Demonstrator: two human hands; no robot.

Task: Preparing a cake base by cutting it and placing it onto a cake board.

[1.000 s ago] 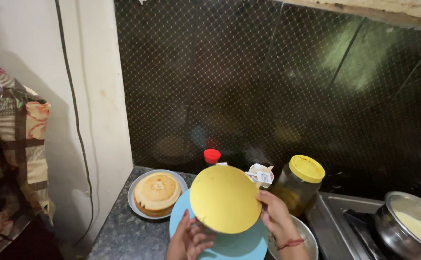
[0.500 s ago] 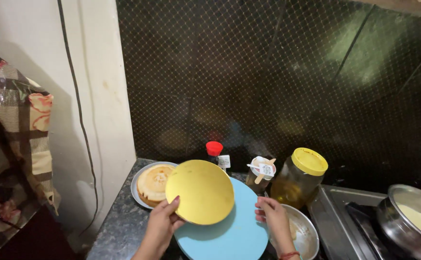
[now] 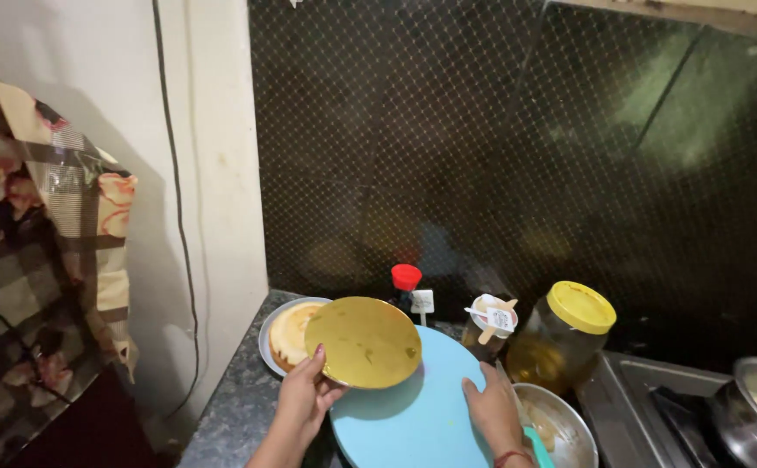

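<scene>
My left hand (image 3: 302, 399) grips the near left edge of a round golden cake board (image 3: 363, 341) and holds it tilted over a light blue round turntable (image 3: 413, 416). My right hand (image 3: 493, 406) rests on the right edge of the turntable, fingers spread flat. Behind the golden board, a round pale sponge cake (image 3: 290, 328) lies on a grey plate (image 3: 268, 342), partly hidden by the board.
A jar with a yellow lid (image 3: 562, 338), a small pot with a wooden stick (image 3: 491, 321) and a red-capped bottle (image 3: 406, 284) stand by the dark tiled wall. A steel bowl (image 3: 556, 425) sits right of the turntable; a pan (image 3: 755, 416) is on the stove.
The golden board has moved left and lower, from above the turntable's middle toward the cake plate. My right hand has let go of it and settled on the turntable's edge.
</scene>
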